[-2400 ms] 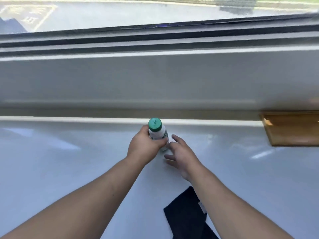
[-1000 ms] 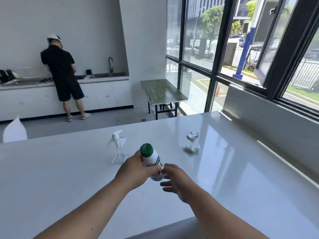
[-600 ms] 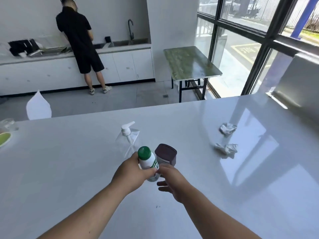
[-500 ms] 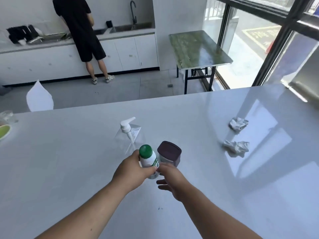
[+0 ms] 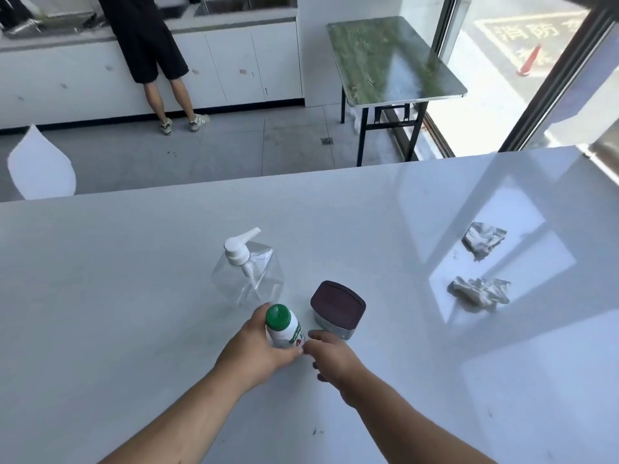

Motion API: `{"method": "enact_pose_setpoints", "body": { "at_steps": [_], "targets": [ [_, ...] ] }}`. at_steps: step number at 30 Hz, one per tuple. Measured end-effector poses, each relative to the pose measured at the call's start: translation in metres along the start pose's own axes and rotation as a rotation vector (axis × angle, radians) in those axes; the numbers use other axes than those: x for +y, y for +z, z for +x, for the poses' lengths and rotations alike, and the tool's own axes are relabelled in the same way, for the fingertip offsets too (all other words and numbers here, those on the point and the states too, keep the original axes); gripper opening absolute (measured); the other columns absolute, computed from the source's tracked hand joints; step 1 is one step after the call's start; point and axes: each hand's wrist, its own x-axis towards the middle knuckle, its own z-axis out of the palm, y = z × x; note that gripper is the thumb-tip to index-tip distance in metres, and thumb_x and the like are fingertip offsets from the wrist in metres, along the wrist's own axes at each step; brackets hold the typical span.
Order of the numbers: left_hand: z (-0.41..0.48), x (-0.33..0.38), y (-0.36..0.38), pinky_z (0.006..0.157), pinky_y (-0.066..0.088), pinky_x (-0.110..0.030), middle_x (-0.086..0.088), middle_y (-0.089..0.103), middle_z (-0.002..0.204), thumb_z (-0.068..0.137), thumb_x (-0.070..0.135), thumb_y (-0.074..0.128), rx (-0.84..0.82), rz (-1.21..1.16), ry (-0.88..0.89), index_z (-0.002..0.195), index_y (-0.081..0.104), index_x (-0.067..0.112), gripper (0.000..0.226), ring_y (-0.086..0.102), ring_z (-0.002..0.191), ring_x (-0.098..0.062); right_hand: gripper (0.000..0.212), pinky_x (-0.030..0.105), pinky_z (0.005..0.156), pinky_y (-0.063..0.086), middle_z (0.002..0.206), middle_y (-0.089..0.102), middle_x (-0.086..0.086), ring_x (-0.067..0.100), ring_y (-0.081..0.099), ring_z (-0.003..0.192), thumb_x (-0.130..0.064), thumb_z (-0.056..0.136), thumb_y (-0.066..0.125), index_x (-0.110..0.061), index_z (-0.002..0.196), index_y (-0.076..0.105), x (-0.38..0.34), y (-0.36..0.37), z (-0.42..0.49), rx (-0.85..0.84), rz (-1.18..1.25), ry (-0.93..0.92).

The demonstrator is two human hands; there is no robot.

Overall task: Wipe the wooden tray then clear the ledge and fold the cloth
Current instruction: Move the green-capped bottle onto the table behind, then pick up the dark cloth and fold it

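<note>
The left hand point(image 5: 256, 351) wraps a small white bottle with a green cap point(image 5: 283, 324), hiding its lower body and base, so whether it touches the white bench point(image 5: 100, 296) cannot be told. The right hand point(image 5: 331, 358) is loosely open just beside it, fingertips point(image 5: 310, 346) at the label, holding nothing. Just beyond stand a dark-lidded container point(image 5: 336, 308) and a clear pump dispenser point(image 5: 248, 272). Two crumpled wipes point(image 5: 480, 291) lie well to the right. The wooden tray, ledge and cloth are out of view.

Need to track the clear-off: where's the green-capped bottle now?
Head view, lower centre: green-capped bottle upright in the left hand, just before the pump dispenser, left of the dark-lidded container.
</note>
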Motion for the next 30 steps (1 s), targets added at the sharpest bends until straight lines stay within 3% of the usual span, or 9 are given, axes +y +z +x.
{"method": "enact_pose_setpoints", "body": {
  "at_steps": [3, 4, 5, 7, 9, 12, 17, 22, 30],
  "targets": [
    [-0.011, 0.007, -0.033, 0.100, 0.050, -0.036, 0.018, 0.046, 0.153, 0.054, 0.076, 0.081, -0.030, 0.018, 0.041, 0.158, 0.026, 0.044, 0.122, 0.059, 0.128, -0.015, 0.026, 0.030, 0.074, 0.045, 0.098, 0.058, -0.003, 0.016, 0.056, 0.083, -0.033, 0.076, 0.061, -0.027, 0.101, 0.065, -0.023, -0.009, -0.031, 0.110, -0.138, -0.085],
    [-0.016, 0.012, -0.046, 0.103, 0.049, -0.039, 0.016, 0.043, 0.158, 0.056, 0.077, 0.080, -0.022, 0.008, 0.075, 0.159, 0.026, 0.043, 0.120, 0.056, 0.132, -0.015, 0.021, 0.029, 0.073, 0.043, 0.093, 0.059, -0.005, 0.014, 0.055, 0.078, -0.033, 0.077, 0.060, -0.024, 0.094, 0.068, -0.033, -0.012, -0.045, 0.157, -0.209, -0.136],
    [-0.021, 0.017, -0.060, 0.104, 0.047, -0.040, 0.015, 0.042, 0.159, 0.059, 0.077, 0.077, -0.004, -0.004, 0.120, 0.158, 0.029, 0.043, 0.115, 0.053, 0.135, -0.015, 0.030, 0.029, 0.072, 0.044, 0.095, 0.062, -0.006, 0.014, 0.058, 0.079, -0.035, 0.077, 0.058, -0.018, 0.099, 0.071, -0.043, -0.017, -0.059, 0.226, -0.284, -0.186],
    [-0.034, 0.030, -0.085, 0.098, 0.045, -0.036, 0.013, 0.046, 0.158, 0.064, 0.078, 0.069, 0.064, 0.020, 0.229, 0.153, 0.040, 0.042, 0.100, 0.051, 0.137, -0.015, 0.043, 0.030, 0.082, 0.051, 0.116, 0.070, -0.006, 0.016, 0.065, 0.102, -0.040, 0.083, 0.058, -0.024, 0.121, 0.071, -0.059, -0.025, -0.095, 0.421, -0.451, -0.263],
    [-0.049, 0.049, -0.103, 0.094, 0.045, -0.035, 0.013, 0.052, 0.153, 0.067, 0.079, 0.061, 0.152, 0.078, 0.383, 0.145, 0.052, 0.040, 0.087, 0.048, 0.138, -0.015, 0.046, 0.034, 0.099, 0.049, 0.135, 0.066, -0.007, 0.018, 0.056, 0.126, -0.047, 0.091, 0.055, -0.030, 0.132, 0.065, -0.065, -0.032, -0.143, 0.666, -0.658, -0.349],
    [-0.077, 0.084, -0.108, 0.107, 0.045, -0.039, 0.014, 0.055, 0.149, 0.076, 0.071, 0.063, 0.162, 0.126, 0.657, 0.142, 0.056, 0.037, 0.075, 0.043, 0.141, -0.015, 0.063, 0.036, 0.115, 0.039, 0.146, 0.058, -0.006, 0.021, 0.041, 0.143, -0.060, 0.091, 0.052, -0.028, 0.145, 0.056, -0.052, -0.039, -0.222, 0.979, -0.796, -0.396],
    [-0.140, 0.123, -0.066, 0.113, 0.039, -0.039, 0.011, 0.042, 0.161, 0.085, 0.063, 0.070, -0.041, 0.184, 0.940, 0.152, 0.043, 0.035, 0.078, 0.034, 0.147, -0.018, 0.080, 0.036, 0.122, 0.030, 0.155, 0.049, -0.002, 0.026, 0.033, 0.150, -0.070, 0.088, 0.050, -0.026, 0.154, 0.044, 0.000, -0.038, -0.351, 1.260, -0.879, -0.238],
    [-0.222, 0.150, -0.008, 0.110, 0.041, -0.039, 0.009, 0.042, 0.161, 0.083, 0.062, 0.073, -0.209, 0.170, 1.160, 0.156, 0.038, 0.035, 0.085, 0.042, 0.142, -0.019, 0.084, 0.041, 0.124, 0.028, 0.165, 0.037, 0.004, 0.029, 0.029, 0.153, -0.070, 0.087, 0.050, -0.026, 0.157, 0.036, 0.071, -0.029, -0.463, 1.473, -0.828, -0.079],
    [-0.360, 0.191, 0.075, 0.115, 0.038, -0.041, 0.006, 0.039, 0.164, 0.085, 0.062, 0.071, -0.334, 0.306, 1.422, 0.158, 0.036, 0.031, 0.088, 0.038, 0.147, -0.023, 0.087, 0.041, 0.129, 0.019, 0.168, 0.033, 0.006, 0.028, 0.025, 0.157, -0.071, 0.087, 0.045, -0.025, 0.160, 0.031, 0.202, -0.004, -0.594, 1.653, -0.651, 0.144]
  ]
}}
